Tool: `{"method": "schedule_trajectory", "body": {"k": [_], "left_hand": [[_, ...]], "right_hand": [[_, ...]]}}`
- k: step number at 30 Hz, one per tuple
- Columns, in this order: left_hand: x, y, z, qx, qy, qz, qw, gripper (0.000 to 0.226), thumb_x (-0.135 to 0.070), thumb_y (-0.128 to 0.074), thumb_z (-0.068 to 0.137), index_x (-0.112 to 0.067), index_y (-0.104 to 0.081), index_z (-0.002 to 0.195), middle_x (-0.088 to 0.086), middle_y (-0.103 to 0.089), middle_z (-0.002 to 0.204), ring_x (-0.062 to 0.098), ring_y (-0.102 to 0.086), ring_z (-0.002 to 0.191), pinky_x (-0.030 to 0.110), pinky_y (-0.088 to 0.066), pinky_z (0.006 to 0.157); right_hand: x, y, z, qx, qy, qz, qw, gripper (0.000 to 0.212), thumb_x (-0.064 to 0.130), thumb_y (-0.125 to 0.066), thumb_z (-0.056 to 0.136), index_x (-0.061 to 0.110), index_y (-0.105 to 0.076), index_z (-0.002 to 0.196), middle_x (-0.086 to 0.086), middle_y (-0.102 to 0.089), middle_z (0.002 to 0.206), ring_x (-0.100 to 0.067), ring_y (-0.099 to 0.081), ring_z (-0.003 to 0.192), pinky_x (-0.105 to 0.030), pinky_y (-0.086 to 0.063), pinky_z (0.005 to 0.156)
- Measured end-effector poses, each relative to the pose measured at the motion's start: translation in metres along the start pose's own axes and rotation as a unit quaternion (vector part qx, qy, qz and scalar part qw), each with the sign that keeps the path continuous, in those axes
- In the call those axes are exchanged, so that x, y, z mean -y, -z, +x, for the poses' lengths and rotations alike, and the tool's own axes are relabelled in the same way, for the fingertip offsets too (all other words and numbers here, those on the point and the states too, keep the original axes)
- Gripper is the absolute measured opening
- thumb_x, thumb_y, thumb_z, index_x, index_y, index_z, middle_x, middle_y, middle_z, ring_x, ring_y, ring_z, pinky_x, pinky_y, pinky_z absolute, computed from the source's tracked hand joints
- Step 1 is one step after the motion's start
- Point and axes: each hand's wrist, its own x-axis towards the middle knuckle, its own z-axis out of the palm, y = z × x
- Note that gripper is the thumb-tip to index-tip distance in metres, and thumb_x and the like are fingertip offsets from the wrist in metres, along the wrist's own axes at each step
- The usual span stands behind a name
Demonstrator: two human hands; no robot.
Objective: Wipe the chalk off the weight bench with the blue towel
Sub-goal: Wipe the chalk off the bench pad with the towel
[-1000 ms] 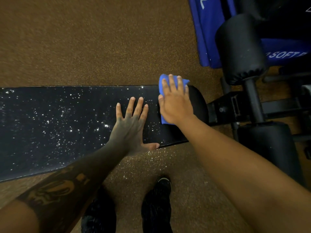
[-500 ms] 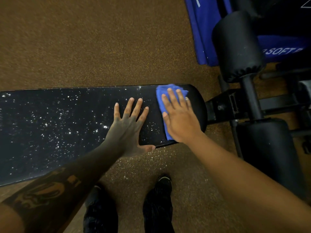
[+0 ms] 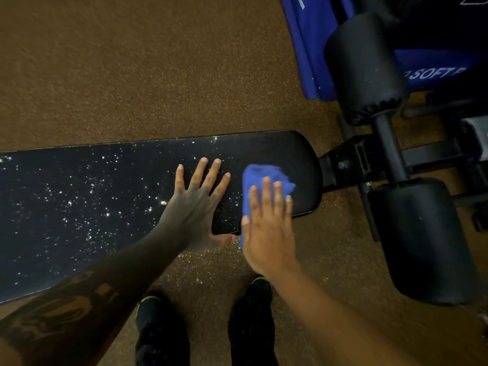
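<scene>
A long black weight bench pad (image 3: 277, 151) runs across the view, its left and middle parts speckled with white chalk (image 3: 79, 204). The rounded right end looks mostly free of specks. My left hand (image 3: 196, 204) lies flat on the pad with fingers spread, thumb hanging past the near edge. Just to its right, my right hand (image 3: 268, 228) presses a crumpled blue towel (image 3: 260, 174) flat against the pad near its front edge. Most of the towel is hidden under my palm.
Black foam rollers (image 3: 364, 67) (image 3: 422, 241) and the bench's metal frame (image 3: 351, 159) stand to the right. A blue mat (image 3: 309, 48) with white lettering lies at the top right. My dark shoes (image 3: 158, 334) stand on the brown speckled floor (image 3: 132, 62), with chalk dust near the bench.
My right hand has dragged the blue towel from the pad's far edge toward me, down to the near edge. My left hand has stayed flat in the same place.
</scene>
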Motion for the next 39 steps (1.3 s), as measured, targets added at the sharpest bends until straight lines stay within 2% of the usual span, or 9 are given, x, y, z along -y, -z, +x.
{"method": "schedule_trajectory", "body": {"k": [3, 7, 12, 16, 21, 25, 30, 35, 39], "left_hand": [[0.001, -0.001, -0.001, -0.003, -0.004, -0.006, 1.0, 0.133, -0.1, -0.031, 0.06, -0.014, 0.004, 0.156, 0.018, 0.012, 0.165, 0.038, 0.011, 0.152, 0.068, 0.0, 0.117], [0.001, -0.001, -0.002, 0.001, 0.003, 0.003, 1.0, 0.135, -0.1, -0.03, 0.059, -0.015, 0.013, 0.154, 0.016, 0.02, 0.163, 0.036, 0.018, 0.15, 0.068, 0.001, 0.117], [0.0, -0.001, -0.004, -0.002, 0.015, 0.003, 1.0, 0.136, -0.099, -0.029, 0.059, -0.011, 0.008, 0.155, 0.016, 0.015, 0.164, 0.036, 0.014, 0.151, 0.068, -0.001, 0.118], [-0.002, -0.001, -0.009, -0.009, 0.038, 0.008, 0.999, 0.136, -0.099, -0.023, 0.057, -0.009, 0.007, 0.155, 0.018, 0.014, 0.165, 0.038, 0.013, 0.151, 0.069, 0.001, 0.117], [-0.005, -0.005, -0.015, -0.016, 0.066, 0.004, 0.998, 0.137, -0.1, -0.025, 0.057, -0.009, 0.008, 0.154, 0.017, 0.017, 0.164, 0.038, 0.014, 0.151, 0.07, 0.0, 0.116], [-0.007, -0.008, -0.021, -0.01, 0.11, 0.004, 0.994, 0.142, -0.103, -0.025, 0.055, -0.007, 0.012, 0.153, 0.019, 0.017, 0.164, 0.04, 0.014, 0.151, 0.07, -0.002, 0.116], [-0.008, -0.009, -0.025, -0.004, 0.137, -0.032, 0.99, 0.141, -0.102, -0.023, 0.055, -0.007, 0.011, 0.153, 0.018, 0.019, 0.163, 0.039, 0.017, 0.15, 0.069, -0.004, 0.117], [-0.006, -0.01, -0.025, -0.004, 0.133, -0.031, 0.991, 0.142, -0.102, -0.027, 0.055, -0.009, 0.015, 0.153, 0.018, 0.022, 0.163, 0.038, 0.02, 0.15, 0.069, -0.002, 0.117], [-0.003, -0.011, -0.027, -0.008, 0.124, -0.039, 0.991, 0.139, -0.101, -0.024, 0.056, -0.009, 0.013, 0.154, 0.017, 0.022, 0.163, 0.037, 0.02, 0.15, 0.068, -0.001, 0.117]], "right_hand": [[-0.011, -0.002, -0.001, 0.01, 0.075, -0.044, 0.996, 0.061, 0.041, -0.022, 0.103, 0.017, -0.006, 0.158, -0.011, 0.0, 0.166, -0.031, 0.005, 0.153, -0.055, -0.01, 0.122], [-0.01, 0.004, 0.013, -0.018, -0.089, -0.007, 0.996, 0.06, 0.04, -0.017, 0.103, 0.015, -0.008, 0.157, -0.013, 0.002, 0.166, -0.032, 0.007, 0.152, -0.054, -0.007, 0.122], [-0.003, 0.007, 0.016, 0.025, 0.096, -0.034, 0.994, 0.061, 0.041, -0.019, 0.103, 0.018, -0.005, 0.158, -0.009, -0.002, 0.167, -0.031, 0.005, 0.153, -0.056, -0.011, 0.122], [-0.009, 0.013, 0.042, -0.002, -0.045, -0.024, 0.999, 0.061, 0.041, -0.019, 0.103, 0.017, -0.007, 0.158, -0.012, 0.002, 0.166, -0.034, 0.006, 0.152, -0.056, -0.009, 0.122], [-0.008, 0.018, 0.045, 0.031, 0.134, -0.064, 0.988, 0.062, 0.043, -0.022, 0.103, 0.018, -0.009, 0.158, -0.008, -0.003, 0.167, -0.034, 0.004, 0.153, -0.059, -0.013, 0.12], [-0.013, 0.024, 0.072, 0.009, -0.003, -0.042, 0.999, 0.063, 0.043, -0.022, 0.103, 0.017, -0.008, 0.158, -0.01, 0.001, 0.167, -0.036, 0.007, 0.152, -0.059, -0.007, 0.121], [0.0, 0.024, 0.066, 0.038, 0.202, -0.088, 0.975, 0.063, 0.043, -0.022, 0.102, 0.017, -0.012, 0.158, -0.008, -0.005, 0.167, -0.036, 0.001, 0.152, -0.061, -0.014, 0.119], [0.002, 0.027, 0.095, 0.014, 0.044, -0.048, 0.998, 0.063, 0.042, -0.027, 0.103, 0.016, -0.009, 0.158, -0.01, 0.0, 0.167, -0.036, 0.006, 0.152, -0.058, -0.007, 0.121], [0.008, 0.027, 0.091, 0.032, 0.187, -0.084, 0.978, 0.064, 0.043, -0.026, 0.101, 0.015, -0.014, 0.157, -0.01, -0.008, 0.166, -0.036, 0.001, 0.152, -0.058, -0.014, 0.12]]}}
